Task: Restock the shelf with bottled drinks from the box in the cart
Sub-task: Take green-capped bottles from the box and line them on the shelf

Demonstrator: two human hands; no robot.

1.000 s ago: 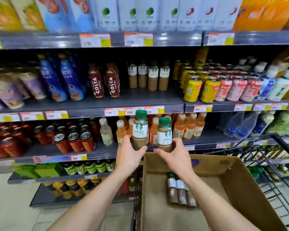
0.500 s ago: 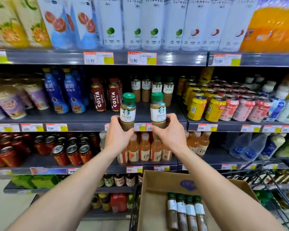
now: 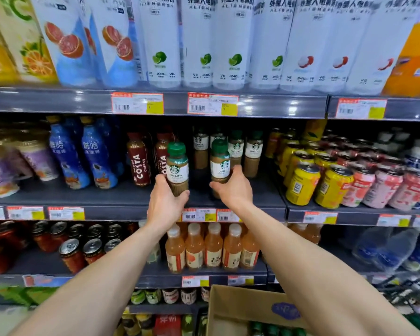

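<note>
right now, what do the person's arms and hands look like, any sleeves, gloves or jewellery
The left forearm and right forearm are bare down to the picture's bottom edge; no sleeve shows. The left hand and right hand are ungloved, with no watch or band at either wrist and no ring on the parts in view.

Bright, even overhead store light glints off the front edge of the dark grey metal shelf (image 3: pixel 58 103), while the bay beneath it falls into shadow. Two green-capped plastic coffee bottles (image 3: pixel 177 169) at centre read sharpest. Tall white plastic bottles (image 3: pixel 230 44) above and purple-labelled cups (image 3: pixel 34 161) at left smear, and the wide lens bows the frame's edges.
</note>
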